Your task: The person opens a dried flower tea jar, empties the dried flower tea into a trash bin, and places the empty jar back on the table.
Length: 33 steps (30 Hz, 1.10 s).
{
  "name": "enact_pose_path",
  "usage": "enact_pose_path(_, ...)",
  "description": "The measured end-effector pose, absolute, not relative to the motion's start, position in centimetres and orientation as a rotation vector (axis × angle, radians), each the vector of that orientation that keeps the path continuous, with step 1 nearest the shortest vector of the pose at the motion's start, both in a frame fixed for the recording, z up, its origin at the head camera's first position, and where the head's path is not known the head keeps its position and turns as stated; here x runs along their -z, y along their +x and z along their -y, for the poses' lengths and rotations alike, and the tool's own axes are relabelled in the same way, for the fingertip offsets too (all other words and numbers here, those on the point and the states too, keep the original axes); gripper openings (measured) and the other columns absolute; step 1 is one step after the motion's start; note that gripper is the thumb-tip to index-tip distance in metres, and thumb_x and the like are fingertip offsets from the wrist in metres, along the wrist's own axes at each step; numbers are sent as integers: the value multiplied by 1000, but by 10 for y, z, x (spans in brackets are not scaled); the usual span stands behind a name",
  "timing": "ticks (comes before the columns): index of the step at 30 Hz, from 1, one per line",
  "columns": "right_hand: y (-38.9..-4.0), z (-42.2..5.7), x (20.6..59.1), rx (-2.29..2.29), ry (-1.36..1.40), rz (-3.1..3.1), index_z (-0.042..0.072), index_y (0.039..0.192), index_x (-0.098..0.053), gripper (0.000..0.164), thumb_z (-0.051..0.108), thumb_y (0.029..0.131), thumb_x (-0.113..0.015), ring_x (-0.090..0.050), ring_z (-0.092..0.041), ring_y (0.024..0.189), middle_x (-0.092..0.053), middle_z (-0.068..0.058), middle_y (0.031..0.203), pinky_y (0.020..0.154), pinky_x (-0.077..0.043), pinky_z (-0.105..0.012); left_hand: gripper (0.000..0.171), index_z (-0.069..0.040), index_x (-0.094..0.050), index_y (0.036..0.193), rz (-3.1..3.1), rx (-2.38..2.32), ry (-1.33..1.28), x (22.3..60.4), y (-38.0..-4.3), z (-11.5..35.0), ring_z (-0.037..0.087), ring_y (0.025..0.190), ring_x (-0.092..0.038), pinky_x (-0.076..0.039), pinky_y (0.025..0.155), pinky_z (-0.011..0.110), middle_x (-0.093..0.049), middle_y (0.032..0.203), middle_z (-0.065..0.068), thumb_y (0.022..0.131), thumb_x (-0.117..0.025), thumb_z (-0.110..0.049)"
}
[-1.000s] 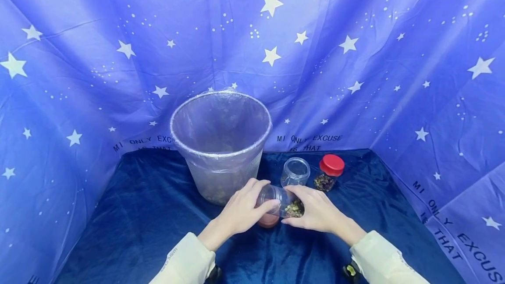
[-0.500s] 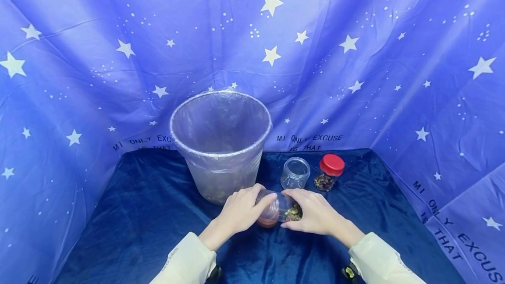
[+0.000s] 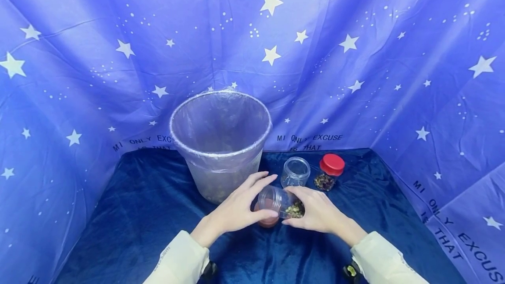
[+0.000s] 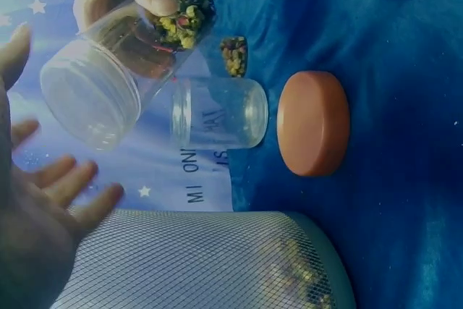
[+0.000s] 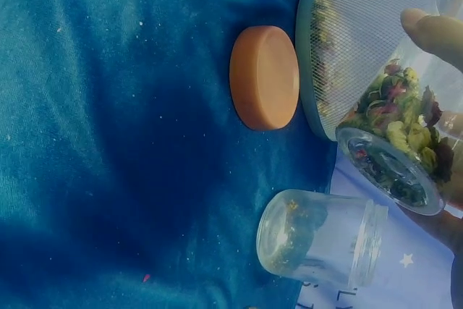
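Note:
My right hand [image 3: 321, 211] grips a clear plastic jar [image 3: 271, 198], tilted on its side with its threaded mouth end pointing left. Dried flower pieces [image 5: 405, 128] in yellow, green and dark red lie in its base half. In the left wrist view that mouth end looks pale and frosted. My left hand [image 3: 236, 207] is spread beside the mouth end; its fingers [image 4: 72, 186] are straight and apart from the jar in the left wrist view. Below the jar, an orange-brown round lid [image 4: 315, 124] lies on the blue cloth.
A mesh wastebasket [image 3: 225, 179] lined with a clear bag stands behind my left hand, with bits of dried material low inside. Behind the held jar are an uncapped clear jar [image 3: 295, 173] and a red-lidded jar [image 3: 330, 172] of dried pieces. Blue cloth [image 3: 158, 231] covers the table.
My left hand first held the jar's mouth end, shifting slightly down with it, then let go and opened out to the left. The right hand keeps its grip on the jar.

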State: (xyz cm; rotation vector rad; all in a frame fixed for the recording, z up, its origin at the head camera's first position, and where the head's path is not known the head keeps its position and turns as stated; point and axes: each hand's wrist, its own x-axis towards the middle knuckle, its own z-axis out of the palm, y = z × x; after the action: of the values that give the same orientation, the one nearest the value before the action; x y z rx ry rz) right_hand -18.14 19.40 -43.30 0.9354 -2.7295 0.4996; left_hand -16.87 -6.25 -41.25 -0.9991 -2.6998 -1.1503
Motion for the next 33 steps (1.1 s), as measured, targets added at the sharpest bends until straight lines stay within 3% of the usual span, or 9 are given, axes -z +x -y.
enact_pose_path(4, -182, -196, 432, -495, 934, 2731, 17, 123, -63, 72, 53, 65, -85, -67, -10, 94, -71, 3, 112, 77, -56, -33, 93, -35, -27, 155, 2562, 1073, -1156, 415, -169, 63, 23, 137, -49, -50, 103, 42, -32, 158, 2, 79, -81, -40)
enact_pose_path(10, -180, -200, 431, -513, 939, 2720, 13, 124, -64, 73, 54, 66, -84, -68, -13, 95, -71, 0, 112, 79, -57, -34, 89, -28, -35, 151, 2437, 782, -1282, 420, -169, 63, 26, 134, -50, -55, 92, 33, -37, 155, 9, 77, -84, -22)
enact_pose_path(14, -179, -203, 432, -566, 932, 2714, 14, 124, -63, 72, 52, 66, -86, -68, -11, 95, -71, 2, 113, 80, -57, -33, 82, -25, -38, 146, 2370, 565, -1297, 423, -169, 63, 25, 127, -56, -57, 84, 28, -37, 153, 13, 77, -80, -9)
enact_pose_path(20, -180, -203, 432, -538, 945, 2707, 16, 124, -63, 72, 53, 66, -85, -68, -13, 100, -71, 2, 114, 84, -57, -36, 69, -28, -52, 137, 2312, 417, -1307, 423, -169, 62, 26, 124, -57, -57, 89, 35, -45, 148, 10, 77, -68, 4)
enact_pose_path(27, -178, -202, 431, -518, 932, 2728, 16, 125, -63, 73, 51, 65, -85, -68, -12, 99, -71, 2, 113, 83, -57, -35, 60, -27, -53, 138, 2392, 528, -1268, 421, -170, 62, 18, 103, -62, -57, 75, 29, -51, 139, 8, 83, -72, -12)
enact_pose_path(33, -178, -202, 431, -512, 921, 2739, 15, 125, -62, 73, 52, 66, -85, -67, -11, 97, -70, 2, 112, 82, -57, -35, 56, -30, -50, 142, 2519, 645, -1198, 419, -169, 60, 12, 96, -59, -54, 75, 27, -52, 135, 3, 90, -70, -33)
